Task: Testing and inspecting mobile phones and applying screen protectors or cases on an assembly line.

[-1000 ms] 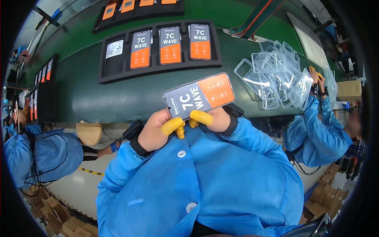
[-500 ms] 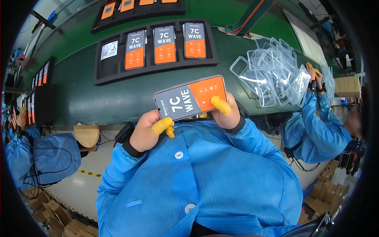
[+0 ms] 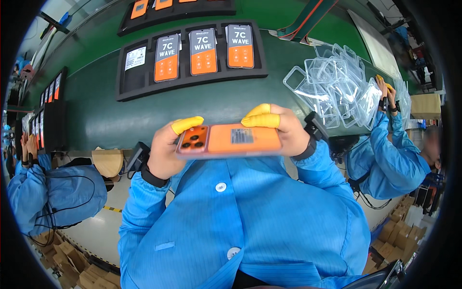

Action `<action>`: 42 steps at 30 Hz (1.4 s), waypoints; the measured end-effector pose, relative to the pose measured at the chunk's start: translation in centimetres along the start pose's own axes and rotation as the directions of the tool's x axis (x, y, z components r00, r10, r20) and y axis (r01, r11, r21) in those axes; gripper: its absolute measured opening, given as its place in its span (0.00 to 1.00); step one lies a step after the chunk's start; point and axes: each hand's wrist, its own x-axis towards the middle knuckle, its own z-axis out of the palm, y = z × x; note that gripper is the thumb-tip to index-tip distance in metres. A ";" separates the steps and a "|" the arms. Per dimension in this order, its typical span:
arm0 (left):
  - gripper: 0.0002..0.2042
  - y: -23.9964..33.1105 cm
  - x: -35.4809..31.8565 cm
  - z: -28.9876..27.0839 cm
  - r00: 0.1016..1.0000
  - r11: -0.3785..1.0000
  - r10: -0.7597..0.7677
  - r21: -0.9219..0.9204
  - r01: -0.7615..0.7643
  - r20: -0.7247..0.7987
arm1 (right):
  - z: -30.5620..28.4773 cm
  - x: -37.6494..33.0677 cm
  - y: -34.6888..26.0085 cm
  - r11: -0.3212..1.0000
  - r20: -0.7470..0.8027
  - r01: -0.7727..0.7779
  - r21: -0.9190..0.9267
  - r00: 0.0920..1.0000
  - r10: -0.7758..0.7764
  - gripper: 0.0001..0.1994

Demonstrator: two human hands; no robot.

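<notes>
Between our chest and the tabletop (image 3: 96,120), we have flipped the phone (image 3: 228,141) orange back up; left hand (image 3: 166,151) and right hand (image 3: 279,130) both grip its ends, ready for inspection

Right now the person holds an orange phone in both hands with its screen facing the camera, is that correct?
Not quite. Both hands, left hand and right hand, do hold the orange phone, but the head view shows its back facing the camera: the camera lenses and a small label are visible, not the screen.

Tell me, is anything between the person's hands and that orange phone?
Nothing visible: the left hand and right hand grip the orange phone directly by its ends, above the green belt.
</notes>
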 end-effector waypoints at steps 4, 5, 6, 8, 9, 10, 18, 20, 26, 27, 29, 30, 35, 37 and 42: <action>0.21 0.1 1.0 -1.2 0.967 0.891 0.247 0.407 -0.201 -0.063 | -0.4 0.9 -1.3 0.959 0.009 0.009 -0.282 1.000 -0.007 0.17; 0.22 0.1 0.9 -1.3 0.963 0.880 0.263 0.424 -0.214 -0.061 | -0.4 1.0 -1.3 0.932 0.009 0.023 -0.363 1.000 -0.022 0.17; 0.22 0.1 1.1 -1.3 0.964 0.882 0.259 0.423 -0.209 -0.064 | -0.3 1.1 -1.1 0.929 -0.018 0.056 -0.365 0.998 -0.068 0.17; 0.20 0.4 1.3 -1.3 0.932 0.829 0.358 0.479 -0.288 -0.060 | -0.2 1.2 -1.1 0.922 -0.032 0.071 -0.380 0.995 -0.090 0.17; 0.20 0.4 1.4 -1.3 0.933 0.831 0.356 0.478 -0.285 -0.061 | -0.2 1.3 -1.1 0.913 -0.048 0.086 -0.399 0.992 -0.115 0.17; 0.20 0.4 1.3 -1.3 0.929 0.824 0.361 0.492 -0.280 -0.076 | -0.1 1.3 -1.0 0.913 -0.063 0.103 -0.395 0.988 -0.139 0.17; 0.18 0.4 1.3 -1.8 0.914 0.801 0.390 0.530 -0.279 -0.109 | 0.3 1.8 -0.8 0.873 -0.072 0.170 -0.458 0.971 -0.227 0.18; 0.18 0.0 1.3 -1.8 0.907 0.815 0.401 0.501 -0.291 -0.127 | 0.4 2.0 -0.9 0.871 -0.088 0.172 -0.461 0.968 -0.237 0.18; 0.16 -0.9 1.2 -1.8 0.891 0.859 0.414 0.404 -0.315 -0.186 | 0.5 2.7 -0.6 0.854 -0.104 0.213 -0.475 0.950 -0.295 0.19; 0.16 -1.0 1.3 -1.9 0.894 0.866 0.406 0.392 -0.310 -0.191 | 0.4 2.8 -0.6 0.846 -0.110 0.214 -0.488 0.947 -0.303 0.19; 0.16 -1.0 1.3 -1.9 0.899 0.864 0.397 0.407 -0.297 -0.186 | 0.4 2.9 -0.6 0.838 -0.117 0.216 -0.501 0.942 -0.313 0.19; 0.16 -1.0 1.2 -1.9 0.904 0.861 0.386 0.422 -0.283 -0.181 | 0.5 2.9 -0.5 0.831 -0.128 0.213 -0.514 0.939 -0.320 0.19; 0.21 -1.5 1.2 -1.7 0.884 0.893 0.374 0.368 -0.260 -0.281 | 0.6 3.0 -0.1 0.809 -0.134 0.202 -0.552 0.936 -0.325 0.19; 0.22 -2.1 1.3 -1.7 0.885 0.907 0.368 0.320 -0.274 -0.286 | 1.1 3.2 0.4 0.852 -0.163 0.153 -0.500 0.950 -0.267 0.19; 0.20 -2.6 0.7 -2.0 0.917 0.958 0.270 0.179 -0.225 -0.293 | 2.3 3.0 1.1 0.869 -0.172 0.149 -0.472 0.951 -0.256 0.19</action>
